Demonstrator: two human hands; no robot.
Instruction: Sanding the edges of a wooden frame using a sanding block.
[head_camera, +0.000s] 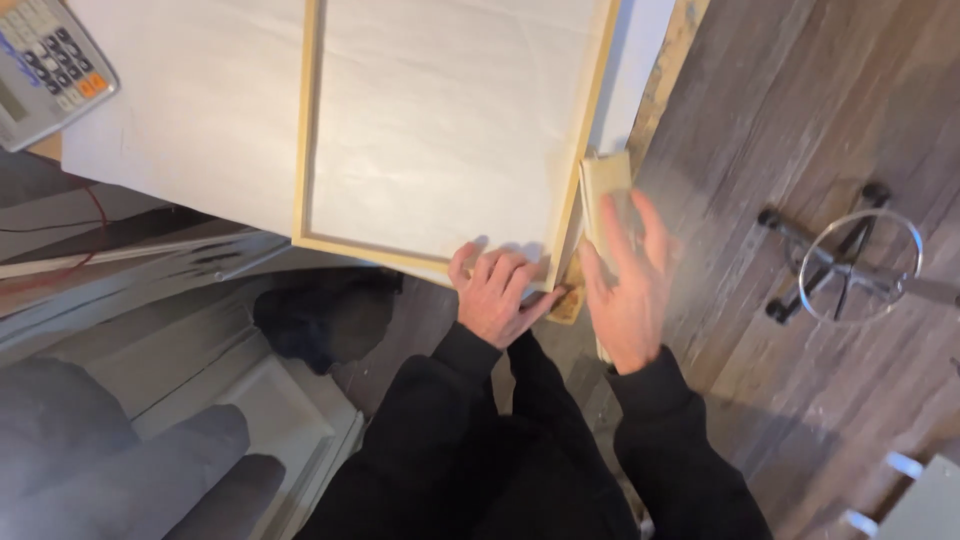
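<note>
Two hands: both work at the near right corner of a pale wooden frame (440, 130), sleeves black.
Left hand (493, 295): curled down on the frame's corner, fingers bent over the bottom rail, thumb toward the edge; it looks to be pinning the frame so it does not slide.
Right hand (628, 285): fingers fairly straight and pressed flat along a pale block (606, 190) held against the frame's right rail; the hand is blurred, so whether the thumb wraps the block cannot be told. The flat grip seems meant to keep the block's face flush to the wood.
Frame: lies flat on white sheet material (190, 110) on a bench, its corner overhanging the bench edge, likely so the rail's outer side is reachable.
Brown scrap (566, 303): small, just under the corner, between the two hands.
Calculator (48, 62): grey, tilted, at the far left corner of the sheet; rows of pale keys and a few orange ones.
Red wire (95, 215): trails below the bench at left.
Stool base (850, 262): chrome ring and castors on the wood-look floor (800, 90), well apart to the right.
</note>
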